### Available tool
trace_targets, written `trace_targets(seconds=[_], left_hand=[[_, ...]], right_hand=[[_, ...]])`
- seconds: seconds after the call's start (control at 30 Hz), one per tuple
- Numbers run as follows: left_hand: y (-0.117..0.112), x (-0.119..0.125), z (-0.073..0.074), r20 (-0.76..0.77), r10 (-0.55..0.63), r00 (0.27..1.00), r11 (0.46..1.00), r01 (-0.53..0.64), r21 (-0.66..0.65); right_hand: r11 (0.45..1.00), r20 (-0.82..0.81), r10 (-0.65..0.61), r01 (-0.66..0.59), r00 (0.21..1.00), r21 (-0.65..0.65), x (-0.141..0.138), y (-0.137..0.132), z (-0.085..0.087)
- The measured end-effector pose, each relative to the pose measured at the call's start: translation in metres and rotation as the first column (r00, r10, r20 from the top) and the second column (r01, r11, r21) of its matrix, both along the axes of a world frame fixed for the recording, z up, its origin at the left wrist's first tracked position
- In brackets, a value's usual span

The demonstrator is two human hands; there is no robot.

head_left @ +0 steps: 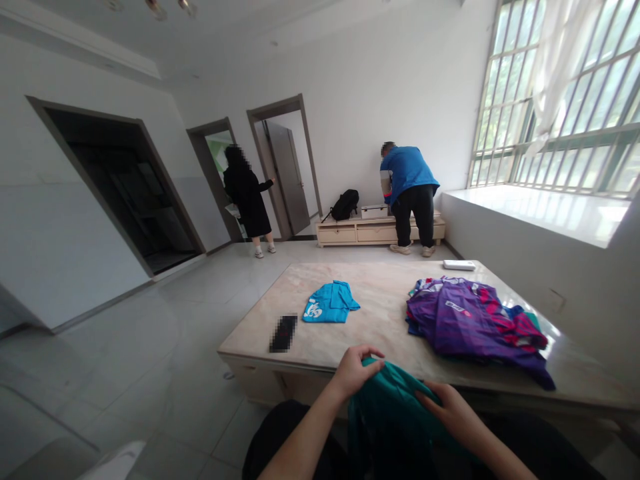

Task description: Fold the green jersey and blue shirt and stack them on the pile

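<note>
A teal green garment (393,400) hangs over my lap at the table's near edge, its lower part dark in shadow. My left hand (359,368) pinches its top edge between thumb and fingers. On the right side of the cloth, my right hand (450,408) grips a fold with the thumb on top. Beyond my left hand lies a folded bright blue T-shirt (333,303) with a white print. To the right is a loose heap of sports shirts (463,320), mostly purple with pink, white and blue parts.
The marble-topped table (250,337) carries a blurred black flat object (283,333) and a white box-like item (459,265). Farther off, a person in blue (413,177) bends over a low cabinet (340,233) holding a black backpack (345,205). Another person in black (247,197) stands near the doorways.
</note>
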State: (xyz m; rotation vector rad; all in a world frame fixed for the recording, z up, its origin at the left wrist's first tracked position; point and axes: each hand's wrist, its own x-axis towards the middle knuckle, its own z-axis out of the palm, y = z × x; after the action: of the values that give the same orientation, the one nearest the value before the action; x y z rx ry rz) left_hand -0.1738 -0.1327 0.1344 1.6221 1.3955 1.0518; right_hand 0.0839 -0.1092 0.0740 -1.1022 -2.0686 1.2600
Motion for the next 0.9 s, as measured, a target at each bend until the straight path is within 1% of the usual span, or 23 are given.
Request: trace_targets(seconds=[0.1, 0.17, 0.23, 0.37, 0.43, 0.5, 0.57, 0.63, 0.8, 0.9], left_hand=[[0.001, -0.001, -0.003, -0.013, -0.001, 1.0, 1.0, 0.001, -0.006], [0.002, -0.003, -0.009, -0.013, 0.002, 1.0, 1.0, -0.002, -0.008], [0.003, -0.004, -0.018, 0.005, 0.006, 1.0, 1.0, -0.006, -0.008], [0.003, -0.008, -0.044, 0.075, 0.013, 0.997, 0.999, -0.01, -0.036], [0.004, -0.01, -0.056, 0.09, 0.021, 0.996, 0.999, -0.017, -0.052], [0.005, -0.012, -0.062, 0.084, 0.029, 0.996, 0.998, -0.024, -0.056], [0.007, -0.014, -0.065, 0.073, 0.041, 0.996, 0.998, -0.038, -0.048], [0.009, -0.015, -0.065, 0.058, 0.052, 0.997, 0.998, -0.05, -0.039], [0.008, -0.014, -0.062, 0.043, 0.053, 0.998, 0.998, -0.051, -0.039], [0.007, -0.013, -0.062, 0.056, 0.056, 0.997, 0.998, -0.054, -0.036]], right_hand=[[1.0, 0.03, 0.013, -0.012, 0.999, -0.025, -0.001, -0.001, -0.004], [0.998, 0.064, 0.042, -0.04, 0.997, -0.041, -0.001, -0.003, -0.007], [0.996, 0.094, 0.081, -0.076, 0.992, -0.055, -0.001, -0.004, -0.011], [0.988, 0.127, 0.136, -0.125, 0.983, -0.088, 0.0, -0.007, -0.016], [0.983, 0.128, 0.144, -0.127, 0.981, -0.135, 0.001, -0.007, -0.018], [0.972, 0.099, 0.15, -0.129, 0.984, -0.195, 0.002, -0.007, -0.019], [0.964, 0.047, 0.135, -0.12, 0.99, -0.237, 0.002, -0.005, -0.02], [0.964, 0.004, 0.106, -0.102, 0.994, -0.247, 0.002, -0.003, -0.019], [0.98, -0.037, 0.078, -0.084, 0.996, -0.183, 0.002, -0.001, -0.016], [0.982, -0.052, 0.059, -0.067, 0.997, -0.174, 0.001, -0.001, -0.017]])
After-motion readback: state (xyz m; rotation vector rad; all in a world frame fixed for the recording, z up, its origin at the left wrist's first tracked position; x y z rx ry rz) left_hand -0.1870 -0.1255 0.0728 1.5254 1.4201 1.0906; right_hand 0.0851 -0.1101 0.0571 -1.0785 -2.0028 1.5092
